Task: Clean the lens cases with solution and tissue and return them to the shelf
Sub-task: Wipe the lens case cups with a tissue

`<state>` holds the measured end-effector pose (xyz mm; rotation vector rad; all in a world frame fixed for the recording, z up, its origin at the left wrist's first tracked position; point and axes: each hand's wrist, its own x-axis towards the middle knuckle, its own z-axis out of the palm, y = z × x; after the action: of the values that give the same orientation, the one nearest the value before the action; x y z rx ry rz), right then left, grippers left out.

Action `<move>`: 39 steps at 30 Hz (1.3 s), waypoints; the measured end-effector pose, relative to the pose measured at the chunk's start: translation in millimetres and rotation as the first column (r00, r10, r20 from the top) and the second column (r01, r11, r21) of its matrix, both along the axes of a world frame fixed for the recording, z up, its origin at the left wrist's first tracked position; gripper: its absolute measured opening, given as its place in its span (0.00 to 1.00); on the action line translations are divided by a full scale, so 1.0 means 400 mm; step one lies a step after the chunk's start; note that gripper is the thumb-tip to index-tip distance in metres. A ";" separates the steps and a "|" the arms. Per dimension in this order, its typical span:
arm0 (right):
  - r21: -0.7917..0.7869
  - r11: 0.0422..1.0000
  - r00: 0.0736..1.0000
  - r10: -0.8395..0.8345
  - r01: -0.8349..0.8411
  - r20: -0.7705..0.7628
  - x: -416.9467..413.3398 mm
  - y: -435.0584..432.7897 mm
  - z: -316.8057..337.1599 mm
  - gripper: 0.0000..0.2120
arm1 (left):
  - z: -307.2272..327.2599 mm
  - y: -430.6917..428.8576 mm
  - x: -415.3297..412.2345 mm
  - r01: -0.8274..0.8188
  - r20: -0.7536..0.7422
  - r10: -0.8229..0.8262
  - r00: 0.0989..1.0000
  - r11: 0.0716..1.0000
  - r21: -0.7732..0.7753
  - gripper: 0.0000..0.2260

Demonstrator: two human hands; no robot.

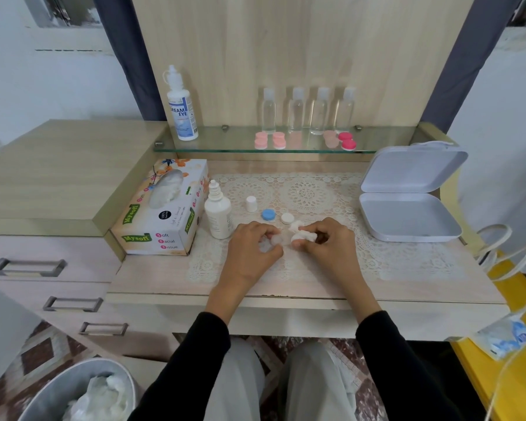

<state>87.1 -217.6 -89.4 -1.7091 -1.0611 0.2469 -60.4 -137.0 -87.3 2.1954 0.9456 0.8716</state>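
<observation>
Two grips: left hand [252,250] pinches the clear lens case [275,240], right hand [331,247] just beside it pinches wadded tissue [302,233] against it; best to twist tissue round each well.

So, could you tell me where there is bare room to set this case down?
The lace mat is bare between the white lid and the open white box, and along the desk's front edge. The glass shelf is free between the large bottle and the pink cases. Crowded: small bottle, cap, blue lid.
</observation>
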 end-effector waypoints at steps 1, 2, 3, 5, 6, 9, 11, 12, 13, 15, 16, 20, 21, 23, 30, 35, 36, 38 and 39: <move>0.029 1.000 0.999 -0.012 0.013 -0.044 0.002 -0.002 0.000 0.08 | -0.001 0.001 0.000 -0.001 0.004 0.001 1.000 1.000 -0.001 0.15; 0.060 0.998 0.997 -0.020 0.024 -0.070 0.004 -0.005 0.001 0.07 | -0.002 0.001 0.000 -0.002 0.005 0.002 1.000 1.000 0.001 0.14; 0.088 0.996 0.997 -0.017 0.024 -0.073 0.004 -0.006 0.002 0.06 | -0.002 0.002 0.000 -0.003 0.004 0.003 1.000 1.000 0.004 0.14; 0.122 0.992 0.999 0.026 -0.023 -0.023 -0.004 -0.006 0.006 0.06 | -0.003 0.002 0.000 -0.001 -0.002 0.001 1.000 1.000 0.011 0.14; 0.121 0.991 0.998 0.053 -0.057 0.033 -0.011 -0.005 0.005 0.05 | -0.003 0.003 0.001 0.000 -0.004 0.000 1.000 1.000 0.014 0.14; 0.028 0.999 0.947 0.032 -0.043 0.319 -0.031 -0.001 -0.008 0.05 | -0.006 0.003 0.004 -0.017 -0.003 0.017 1.000 0.999 0.030 0.12; -0.016 1.000 0.874 -0.005 0.015 0.486 -0.040 -0.001 -0.012 0.05 | -0.006 0.002 0.006 -0.023 -0.008 0.024 1.000 0.999 0.043 0.10; -0.020 0.999 0.845 -0.014 0.029 0.535 -0.045 -0.001 -0.010 0.05 | -0.006 0.001 0.006 -0.025 -0.011 0.026 1.000 0.998 0.049 0.10; -0.022 0.999 0.824 -0.017 0.036 0.566 -0.050 -0.001 -0.006 0.05 | -0.006 0.001 0.006 -0.028 -0.013 0.029 0.999 0.998 0.054 0.09; -0.038 0.998 0.793 -0.020 0.055 0.608 -0.062 0.000 0.002 0.06 | -0.007 0.001 0.005 -0.033 -0.016 0.034 0.999 0.998 0.062 0.09; -0.056 0.996 0.773 -0.022 0.074 0.634 -0.065 0.004 0.003 0.07 | -0.008 0.003 0.006 -0.030 -0.018 0.031 0.999 0.998 0.062 0.09; -0.160 0.979 0.736 0.014 0.128 0.677 -0.075 0.020 0.007 0.10 | -0.011 0.006 0.008 -0.023 -0.031 0.025 0.999 0.998 0.062 0.08; -0.172 0.976 0.737 0.017 0.135 0.676 -0.077 0.021 0.006 0.10 | -0.011 0.006 0.008 -0.026 -0.030 0.028 0.999 0.998 0.064 0.08; -0.180 0.973 0.744 0.011 0.146 0.668 -0.080 0.024 0.002 0.10 | -0.012 0.006 0.008 -0.025 -0.026 0.027 0.999 0.997 0.072 0.08; -0.178 0.978 0.794 0.024 0.107 0.607 -0.071 0.018 -0.006 0.12 | -0.017 0.013 0.009 0.000 -0.059 0.007 0.998 0.994 0.111 0.08; -0.026 0.999 0.990 0.023 -0.020 0.136 -0.051 0.008 0.004 0.09 | -0.015 0.016 0.005 0.016 -0.089 -0.007 0.996 0.996 0.093 0.14; 0.047 0.999 1.000 0.006 -0.005 -0.018 -0.046 0.004 0.009 0.09 | -0.015 0.015 0.005 0.018 -0.080 -0.010 0.997 0.995 0.098 0.14; 0.159 0.985 0.971 -0.029 0.069 -0.238 -0.039 -0.003 0.016 0.09 | -0.013 0.012 0.003 0.026 -0.048 -0.021 0.999 0.995 0.094 0.13; 0.190 0.976 0.953 -0.049 0.109 -0.298 -0.036 -0.004 0.016 0.08 | -0.012 0.011 0.001 0.031 -0.028 -0.029 0.999 0.995 0.092 0.13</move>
<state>72.9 -219.4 -83.0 -1.4728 -0.7700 0.3165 -60.0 -132.8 -92.0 2.2988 0.8993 0.8902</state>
